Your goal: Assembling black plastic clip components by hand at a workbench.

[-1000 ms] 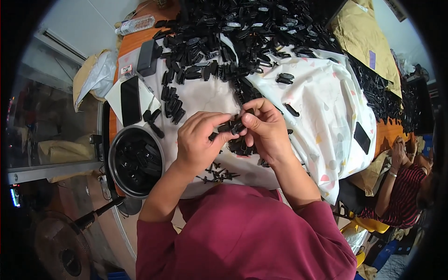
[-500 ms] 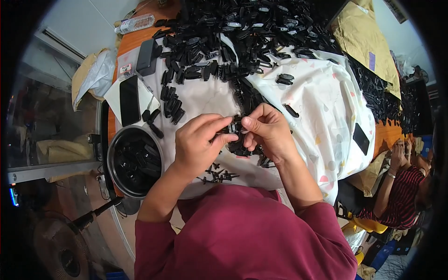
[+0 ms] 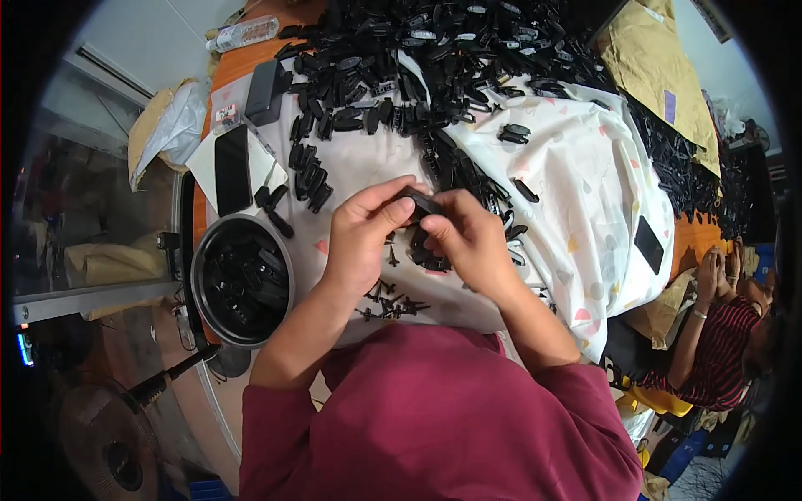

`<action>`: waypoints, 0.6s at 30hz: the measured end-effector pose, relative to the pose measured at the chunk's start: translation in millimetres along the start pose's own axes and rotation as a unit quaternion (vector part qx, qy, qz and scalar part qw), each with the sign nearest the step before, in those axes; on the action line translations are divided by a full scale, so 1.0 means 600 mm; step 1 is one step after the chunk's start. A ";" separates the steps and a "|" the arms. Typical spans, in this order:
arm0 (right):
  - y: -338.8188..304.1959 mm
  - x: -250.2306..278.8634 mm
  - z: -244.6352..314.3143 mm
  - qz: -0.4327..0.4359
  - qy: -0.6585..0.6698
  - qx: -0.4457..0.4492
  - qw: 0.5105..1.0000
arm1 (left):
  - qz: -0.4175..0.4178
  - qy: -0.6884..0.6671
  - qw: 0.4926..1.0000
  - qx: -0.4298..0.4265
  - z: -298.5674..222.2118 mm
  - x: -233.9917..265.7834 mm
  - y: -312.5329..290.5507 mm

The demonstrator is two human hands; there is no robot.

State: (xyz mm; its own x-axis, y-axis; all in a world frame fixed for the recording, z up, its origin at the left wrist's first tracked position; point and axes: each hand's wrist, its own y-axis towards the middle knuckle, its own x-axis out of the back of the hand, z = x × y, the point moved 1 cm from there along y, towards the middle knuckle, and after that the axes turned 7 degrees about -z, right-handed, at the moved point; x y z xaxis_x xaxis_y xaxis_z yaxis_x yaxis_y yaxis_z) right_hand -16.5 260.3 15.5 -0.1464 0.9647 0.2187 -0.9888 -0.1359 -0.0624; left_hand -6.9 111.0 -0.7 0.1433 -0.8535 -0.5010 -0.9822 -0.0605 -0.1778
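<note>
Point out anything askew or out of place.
The bottle lies on its side near the table's far-left edge, not upright. The cloth is rumpled on the right; a few black parts there look stray, apart from the heap.

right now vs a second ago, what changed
The left hand has turned, its thumb now on the black part, which is slightly farther from the maroon shirt. The right hand stays at its right end. The round pan and leftmost phone stayed put.

Your left hand [image 3: 363, 234]: grips a black part [image 3: 422, 203]
Your right hand [image 3: 470, 238]: grips it too
Bowl [image 3: 199, 284]: at your left, holding black pieces [image 3: 246, 284]
</note>
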 end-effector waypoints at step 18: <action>0.068 0.075 -0.061 -0.045 -0.223 0.036 0.973 | 0.080 0.778 0.595 -0.186 0.028 0.086 0.006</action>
State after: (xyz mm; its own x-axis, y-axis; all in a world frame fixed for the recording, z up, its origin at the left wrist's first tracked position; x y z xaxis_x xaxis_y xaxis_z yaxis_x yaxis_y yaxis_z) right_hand -62.1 306.3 -12.6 -0.0413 0.7815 0.6226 -0.9954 -0.0859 0.0418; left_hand -1.2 75.7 -41.6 0.0438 -0.2926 0.9552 -0.9685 0.2223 0.1125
